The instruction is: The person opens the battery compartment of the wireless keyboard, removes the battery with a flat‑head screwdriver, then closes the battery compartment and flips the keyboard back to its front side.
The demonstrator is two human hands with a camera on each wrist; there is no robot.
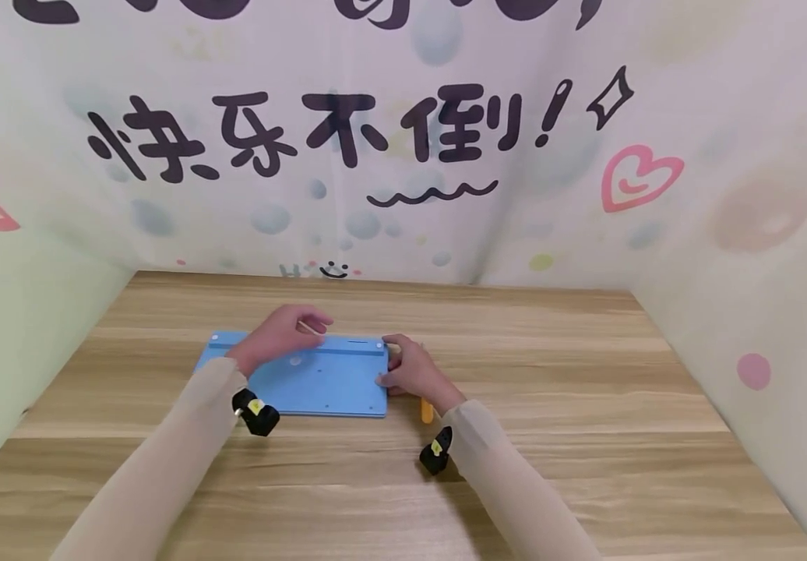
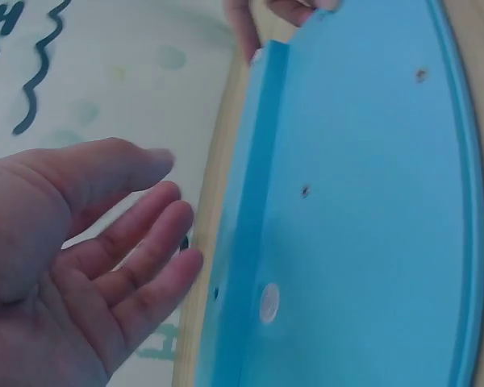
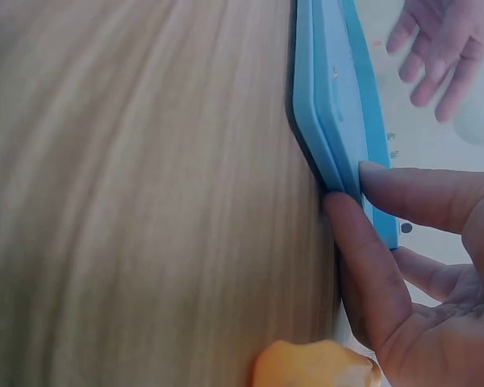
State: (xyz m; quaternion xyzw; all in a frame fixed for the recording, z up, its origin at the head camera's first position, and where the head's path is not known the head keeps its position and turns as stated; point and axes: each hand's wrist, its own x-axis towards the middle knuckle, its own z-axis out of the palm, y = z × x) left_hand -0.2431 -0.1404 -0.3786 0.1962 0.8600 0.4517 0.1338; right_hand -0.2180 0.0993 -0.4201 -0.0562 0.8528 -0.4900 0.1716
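A flat blue keyboard (image 1: 347, 386) lies on the table with its underside up, showing a raised ridge along the far edge, small screw holes and round white feet. My right hand (image 1: 410, 370) pinches its right end, thumb on top and a finger beneath, as the right wrist view shows. Over the ridge, my left hand (image 1: 280, 335) hovers with loosely bent fingers and holds nothing. In the left wrist view this hand's palm (image 2: 32, 282) is beside the keyboard's far edge. An orange handle (image 1: 428, 410) lies close by my right wrist, partly hidden by that hand.
The wood-grain table (image 1: 551, 366) extends on both sides of the keyboard. A white printed cloth (image 1: 403, 234) with dark lettering hangs behind the table's far edge, and pale walls (image 1: 782, 312) close in at the sides.
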